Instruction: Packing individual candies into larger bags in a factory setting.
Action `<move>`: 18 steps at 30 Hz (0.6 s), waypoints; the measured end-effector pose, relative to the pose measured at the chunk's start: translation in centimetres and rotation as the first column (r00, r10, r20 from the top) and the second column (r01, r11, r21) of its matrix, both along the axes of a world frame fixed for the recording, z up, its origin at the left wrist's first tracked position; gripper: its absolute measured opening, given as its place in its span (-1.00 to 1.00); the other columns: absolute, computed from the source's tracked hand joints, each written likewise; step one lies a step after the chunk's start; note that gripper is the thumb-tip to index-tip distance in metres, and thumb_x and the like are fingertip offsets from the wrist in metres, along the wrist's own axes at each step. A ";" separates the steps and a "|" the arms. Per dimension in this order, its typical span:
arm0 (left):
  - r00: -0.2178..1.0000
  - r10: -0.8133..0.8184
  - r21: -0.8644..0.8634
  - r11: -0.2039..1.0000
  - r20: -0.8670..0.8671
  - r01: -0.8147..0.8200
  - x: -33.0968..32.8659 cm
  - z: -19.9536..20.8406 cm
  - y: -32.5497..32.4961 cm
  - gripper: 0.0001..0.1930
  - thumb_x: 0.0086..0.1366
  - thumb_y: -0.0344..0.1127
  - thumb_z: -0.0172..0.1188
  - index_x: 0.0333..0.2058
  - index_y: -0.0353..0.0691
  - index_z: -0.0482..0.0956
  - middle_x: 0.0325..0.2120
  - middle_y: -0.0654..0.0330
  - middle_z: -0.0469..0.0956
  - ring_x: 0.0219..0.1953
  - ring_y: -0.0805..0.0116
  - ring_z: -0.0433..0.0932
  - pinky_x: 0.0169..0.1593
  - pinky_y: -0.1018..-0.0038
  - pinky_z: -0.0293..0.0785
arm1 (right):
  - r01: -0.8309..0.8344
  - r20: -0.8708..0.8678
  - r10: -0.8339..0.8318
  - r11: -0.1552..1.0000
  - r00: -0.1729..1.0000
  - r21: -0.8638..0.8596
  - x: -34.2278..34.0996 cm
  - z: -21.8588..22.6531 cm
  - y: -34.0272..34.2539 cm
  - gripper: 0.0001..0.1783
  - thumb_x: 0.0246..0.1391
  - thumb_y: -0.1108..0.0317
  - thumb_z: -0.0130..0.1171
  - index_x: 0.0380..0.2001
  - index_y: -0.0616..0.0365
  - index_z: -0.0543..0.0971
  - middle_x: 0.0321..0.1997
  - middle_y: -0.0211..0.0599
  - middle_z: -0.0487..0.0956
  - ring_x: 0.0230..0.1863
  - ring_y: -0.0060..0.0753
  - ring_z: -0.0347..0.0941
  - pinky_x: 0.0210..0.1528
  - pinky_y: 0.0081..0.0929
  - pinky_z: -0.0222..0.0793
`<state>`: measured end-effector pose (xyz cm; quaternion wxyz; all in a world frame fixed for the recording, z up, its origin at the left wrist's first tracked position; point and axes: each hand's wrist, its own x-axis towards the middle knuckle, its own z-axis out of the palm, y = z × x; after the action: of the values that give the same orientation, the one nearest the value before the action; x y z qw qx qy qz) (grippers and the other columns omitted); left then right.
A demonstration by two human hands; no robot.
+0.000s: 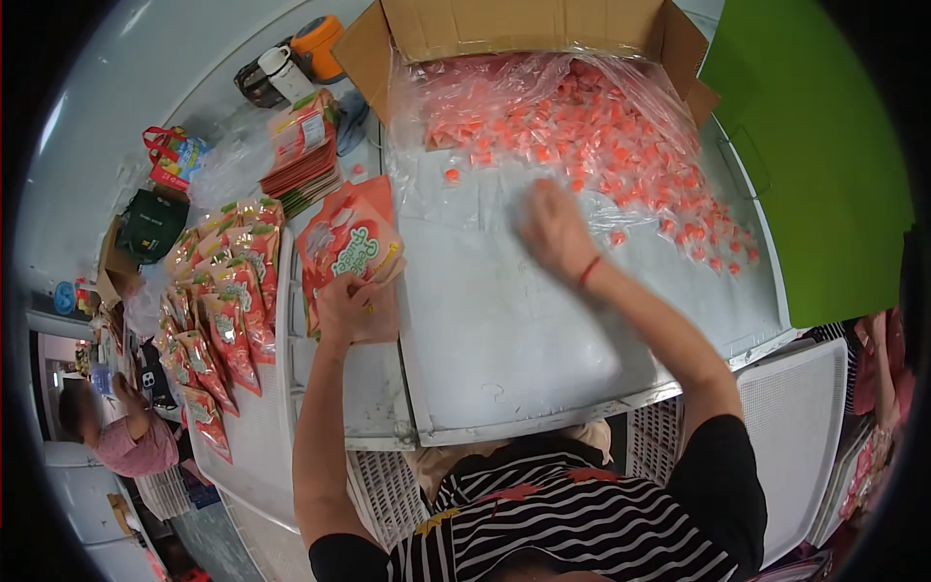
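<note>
My left hand (344, 306) grips a flat red-and-peach printed pouch (354, 233) lying on the table left of the seam, fingers closed at its lower part. More of the same kind of pouch shows beneath it. Over the white table, my right hand (555, 228) hovers just short of a heap of small candies (601, 126) in clear wrappers with red-orange centres. Its fingers are curled inward and smeared by motion, so what they hold, if anything, is not visible. A few loose candies (618, 238) lie near that hand.
An open cardboard box (529, 24) lined with clear plastic spills the candies. A stack of flat pouches (303, 155) stands behind my left hand. Filled pouches (228, 301) crowd a white tray at left. A green panel (815, 145) borders the right. Another person (136, 441) is at far left.
</note>
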<state>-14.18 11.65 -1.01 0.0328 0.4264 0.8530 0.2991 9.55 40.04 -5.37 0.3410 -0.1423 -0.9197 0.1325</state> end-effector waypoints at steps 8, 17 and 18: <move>0.916 0.109 -0.004 0.993 0.387 -0.117 -0.2 0.4 0.8 -0.83 0.09 -0.38 0.31 -0.49 -0.38 0.55 -0.65 0.29 0.52 -0.57 0.65 0.39 -0.47 0.64 0.34 | 0.729 0.363 -0.699 0.681 0.616 0.075 -0.1 3.3 17.9 -0.12 -0.06 -0.40 -0.05 0.23 -0.11 0.24 0.23 0.07 0.24 0.27 0.11 0.11 0.26 0.19 -0.05; 0.909 0.128 0.090 0.980 0.396 -0.177 -0.6 -0.4 0.4 -0.82 0.14 -0.32 0.27 -0.51 -0.32 0.54 -0.64 0.41 0.42 -0.58 0.68 0.29 -0.49 0.69 0.21 | 0.250 0.472 -0.394 0.906 0.788 0.341 3.6 0.6 13.4 -0.37 0.10 -0.20 -0.08 0.18 -0.19 0.32 0.20 -0.09 0.29 0.20 -0.01 0.22 0.24 0.19 -0.07; 0.907 0.161 0.082 0.975 0.388 -0.208 -0.2 0.5 0.5 -0.84 0.14 -0.35 0.27 -0.50 -0.32 0.54 -0.63 0.36 0.46 -0.57 0.66 0.33 -0.48 0.68 0.26 | 0.190 0.494 -0.331 0.930 0.804 0.314 4.4 0.7 13.7 -0.41 0.13 -0.18 -0.10 0.16 -0.17 0.36 0.21 -0.09 0.27 0.22 0.00 0.19 0.24 0.15 -0.09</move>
<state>-14.40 12.19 -0.55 0.1427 0.2788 0.8474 0.4288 13.95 53.76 -4.64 0.0990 -0.2554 -0.9586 -0.0778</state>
